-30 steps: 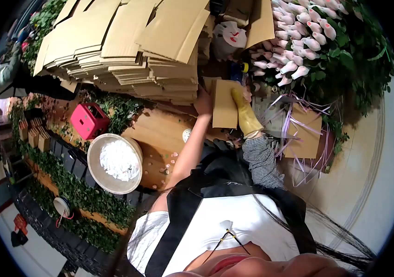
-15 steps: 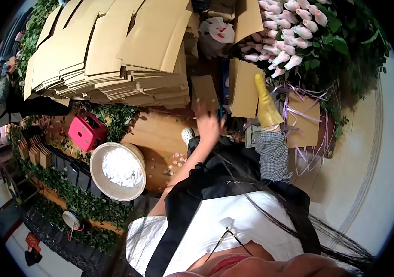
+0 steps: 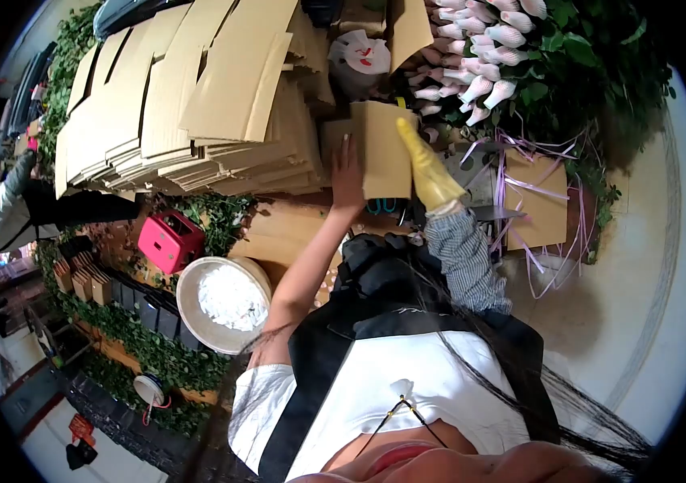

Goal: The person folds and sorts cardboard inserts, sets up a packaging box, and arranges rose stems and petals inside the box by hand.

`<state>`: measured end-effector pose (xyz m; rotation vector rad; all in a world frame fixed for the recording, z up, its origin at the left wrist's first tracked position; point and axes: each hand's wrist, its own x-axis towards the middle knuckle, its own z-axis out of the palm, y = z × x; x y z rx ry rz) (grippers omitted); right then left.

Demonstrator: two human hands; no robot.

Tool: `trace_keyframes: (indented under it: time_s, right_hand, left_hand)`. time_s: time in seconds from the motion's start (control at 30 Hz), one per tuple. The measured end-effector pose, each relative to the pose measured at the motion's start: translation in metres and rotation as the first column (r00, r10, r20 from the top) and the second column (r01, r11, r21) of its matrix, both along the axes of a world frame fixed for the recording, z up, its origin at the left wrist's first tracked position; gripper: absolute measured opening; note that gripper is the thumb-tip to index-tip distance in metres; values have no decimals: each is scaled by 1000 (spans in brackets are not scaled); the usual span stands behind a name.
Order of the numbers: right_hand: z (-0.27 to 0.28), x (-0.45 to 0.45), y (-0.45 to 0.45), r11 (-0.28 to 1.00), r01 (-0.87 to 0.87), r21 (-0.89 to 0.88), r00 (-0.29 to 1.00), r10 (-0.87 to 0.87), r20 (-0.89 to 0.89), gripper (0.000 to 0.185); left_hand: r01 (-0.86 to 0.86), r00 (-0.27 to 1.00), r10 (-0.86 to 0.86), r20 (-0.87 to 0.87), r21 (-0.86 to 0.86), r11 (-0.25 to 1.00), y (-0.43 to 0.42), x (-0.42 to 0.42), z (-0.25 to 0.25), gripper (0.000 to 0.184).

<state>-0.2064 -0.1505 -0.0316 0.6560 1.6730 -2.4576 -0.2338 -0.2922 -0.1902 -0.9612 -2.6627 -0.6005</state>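
A bent piece of brown cardboard (image 3: 385,151) stands in front of me, its lit face towards me. My right hand (image 3: 433,167), in a yellow rubber glove with a checked sleeve, grips its right edge; the fingers point up along that edge and the thumb is hidden. My bare left hand (image 3: 348,177) lies with fingers stretched upward at the cardboard's left side, over a darker, shaded cardboard surface (image 3: 331,138). Teal loops (image 3: 381,206) show just below the cardboard; I cannot make out what they belong to.
A tall cardboard stack (image 3: 198,105) rises at left. White-netted pink roses (image 3: 479,64) with leaves fill the upper right, above purple ribbons (image 3: 536,185). Further left are a red stool (image 3: 170,241) and a tub (image 3: 261,278) of white pieces. Another person (image 3: 13,209) is at far left.
My right hand and the cardboard have moved left together. My left hand, blurred before, has moved up and left beside the cardboard. The whole view has shifted slightly.
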Motion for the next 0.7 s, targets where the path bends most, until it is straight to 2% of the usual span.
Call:
trace_keyframes:
  time_s: [0.03,0.07,0.13,0.17,0.2,0.23,0.27,0.3,0.37,0.4,0.47,0.5,0.53,0.6,0.7]
  right_hand:
    - [0,-9,-4,997,-51,65,995,45,90,62]
    - [-47,-19,0,959,-14,283,984,64,-166,61]
    - [-41,-38,-24,1000,12,-4,999,-12,-47,64]
    - [-55,-44,-27,1000,22,-18,998,-23,-55,64]
    - [-82,-52,-30,937,15,350,1000,-20,12,62]
    - [-88,-57,-35,744,-17,667,996,-47,78,61]
    - [-93,-56,-37,590,-3,808,999,-31,27,58]
    - [-95,-56,-39,596,10,803,999,-47,23,58]
    - [-100,-58,-42,411,33,911,998,-66,-7,54]
    - [-121,-60,-41,416,33,909,997,-77,-1,54]
    - [-174,-66,-32,829,-21,559,978,-98,183,54]
    - [-169,-64,-29,829,-9,559,977,-112,182,54]
    - [-166,-62,-27,884,-2,468,999,17,-28,57]
    - [-170,-58,-21,929,-19,370,964,115,-240,59]
    - [-176,-65,-11,901,-111,420,926,247,-284,64]
  left_hand:
    - [15,999,-20,43,124,992,-5,7,5,55]
    - [-36,998,28,65,116,993,-12,25,10,55]
    - [-125,984,107,140,126,984,-30,68,37,52]
    - [-162,971,133,197,142,976,-37,84,61,48]
    - [-162,966,100,239,253,954,-42,98,68,44]
    - [-161,959,60,276,361,919,-47,107,72,41]
    - [-128,961,25,277,358,925,-52,112,73,40]
    - [-135,945,9,328,363,922,-53,115,74,35]
    - [-194,916,20,400,399,896,-53,114,70,29]
    - [-187,914,12,405,393,900,-55,113,66,29]
    - [-283,874,56,483,410,867,-57,108,57,25]
    - [-270,875,44,483,410,871,-58,105,54,25]
    - [-288,856,32,517,423,859,-60,102,51,24]
    - [-315,822,20,569,427,847,-66,99,44,21]
    - [-305,809,-27,588,457,835,-69,92,36,20]
